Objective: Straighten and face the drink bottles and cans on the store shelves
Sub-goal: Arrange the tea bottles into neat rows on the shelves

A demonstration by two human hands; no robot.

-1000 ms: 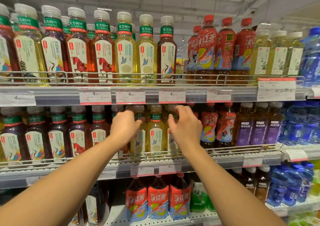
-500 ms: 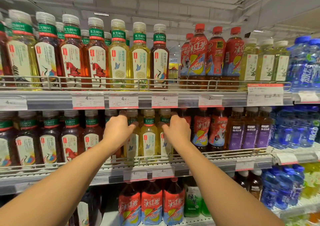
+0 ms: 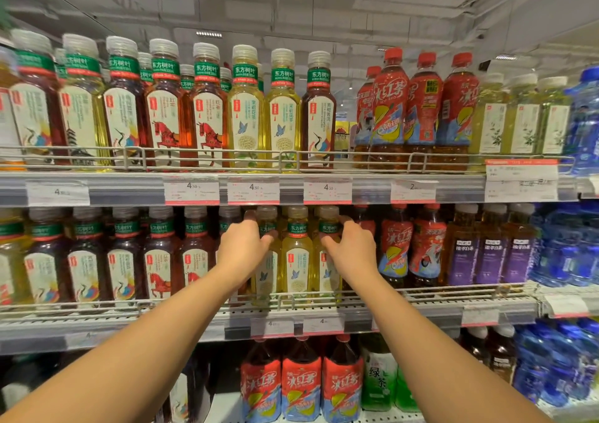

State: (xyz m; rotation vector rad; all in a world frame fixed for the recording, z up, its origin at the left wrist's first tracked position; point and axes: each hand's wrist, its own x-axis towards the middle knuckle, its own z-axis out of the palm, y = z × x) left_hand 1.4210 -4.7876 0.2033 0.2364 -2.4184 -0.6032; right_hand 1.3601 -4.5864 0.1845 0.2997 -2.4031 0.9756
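Pale-yellow tea bottles sit on the middle shelf (image 3: pixel 421 307) behind its wire rail. Your left hand (image 3: pixel 244 249) curls round the left bottle (image 3: pixel 267 273); your right hand (image 3: pixel 351 249) curls round the right bottle (image 3: pixel 326 270). The centre bottle (image 3: pixel 296 260) between them faces front. Smooth clear plastic, ribbed caps, glossy labels. Top-shelf rows look faced; one red bottle (image 3: pixel 425 105) there shows its back, so work remains.

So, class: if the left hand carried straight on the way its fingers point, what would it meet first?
The left hand already reaches the leftmost yellow tea bottle on the middle shelf, so that bottle comes first; actual contact is unclear.
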